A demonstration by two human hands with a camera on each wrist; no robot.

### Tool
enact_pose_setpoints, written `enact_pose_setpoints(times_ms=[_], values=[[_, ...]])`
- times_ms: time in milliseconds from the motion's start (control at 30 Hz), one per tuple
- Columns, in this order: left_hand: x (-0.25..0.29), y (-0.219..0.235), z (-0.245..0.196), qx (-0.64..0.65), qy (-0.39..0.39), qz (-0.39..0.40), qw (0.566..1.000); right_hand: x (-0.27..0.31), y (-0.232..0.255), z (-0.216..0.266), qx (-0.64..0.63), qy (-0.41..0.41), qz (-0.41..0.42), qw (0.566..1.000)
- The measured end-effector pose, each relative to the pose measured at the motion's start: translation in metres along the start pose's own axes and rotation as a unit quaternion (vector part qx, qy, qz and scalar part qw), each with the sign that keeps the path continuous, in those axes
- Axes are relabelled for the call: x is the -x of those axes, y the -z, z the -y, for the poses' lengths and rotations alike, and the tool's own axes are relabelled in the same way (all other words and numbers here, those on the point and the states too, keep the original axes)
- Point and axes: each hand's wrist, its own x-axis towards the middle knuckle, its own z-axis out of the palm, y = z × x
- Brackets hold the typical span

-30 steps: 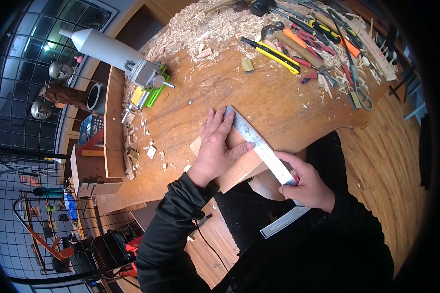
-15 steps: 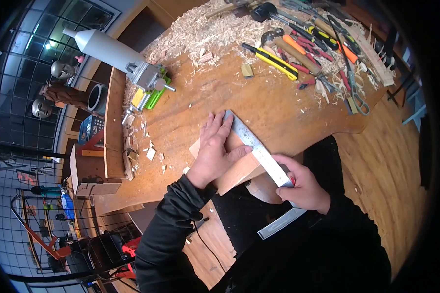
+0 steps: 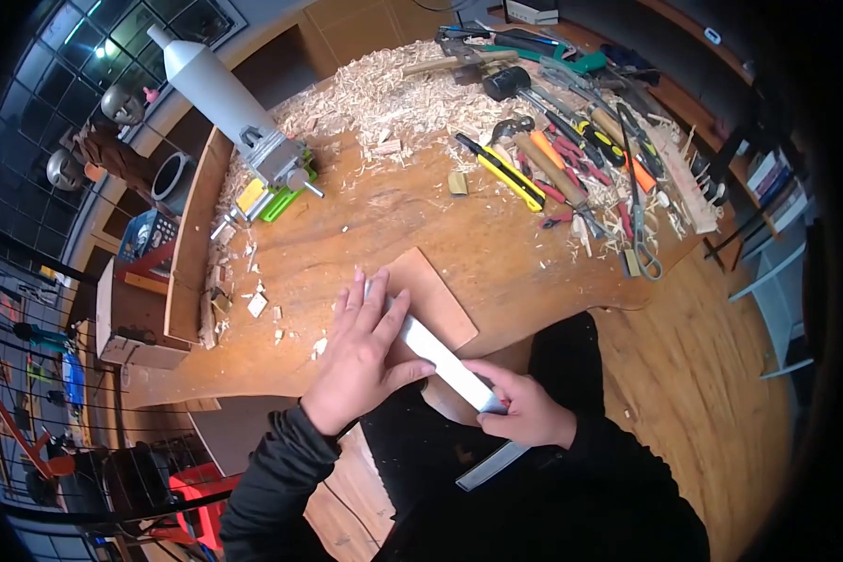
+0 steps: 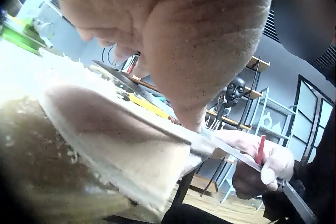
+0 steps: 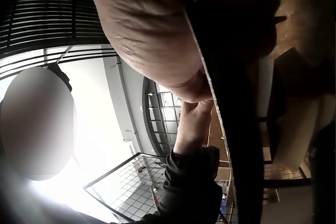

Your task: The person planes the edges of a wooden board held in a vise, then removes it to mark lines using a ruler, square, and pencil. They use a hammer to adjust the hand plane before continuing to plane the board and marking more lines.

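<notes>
A flat wooden block point(image 3: 431, 295) lies at the near edge of the workbench, its pale side showing in the left wrist view. Along its left side runs the blade of a metal L-shaped square point(image 3: 445, 363), whose other arm point(image 3: 492, 465) hangs over the dark clothing. My left hand point(image 3: 361, 351) rests on the blade's far end, fingers stretched forward and thumb along its edge. At the near end my right hand point(image 3: 526, 412) grips the square. A thin red stick point(image 4: 261, 149) pokes up from that same hand in the left wrist view.
Wood shavings point(image 3: 375, 103) cover the bench's back. A yellow utility knife point(image 3: 510, 178), pliers, scissors point(image 3: 642, 248) and several other tools lie at the right. A grey machine on a green base point(image 3: 286, 201) stands at the left, near a wooden box point(image 3: 140, 318).
The square has shifted from across the block to its left side, baring the block's face to the right. Both hands have moved left with it, and the head view has turned.
</notes>
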Motion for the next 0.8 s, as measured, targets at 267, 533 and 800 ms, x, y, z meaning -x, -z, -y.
enact_pose_setpoints(times_ms=[267,533,800], values=[[0.034,-0.002,-0.018,0.017,0.028,-0.1,0.994,-0.001,0.0,0.008,0.141,0.01,0.022,0.99],[0.065,-0.03,-0.049,0.198,0.155,-0.234,0.939,-0.016,-0.035,-0.007,0.176,0.188,-0.114,0.96],[0.062,-0.041,-0.064,0.41,0.235,-0.241,0.848,-0.034,-0.08,-0.029,0.164,0.235,-0.124,0.95]])
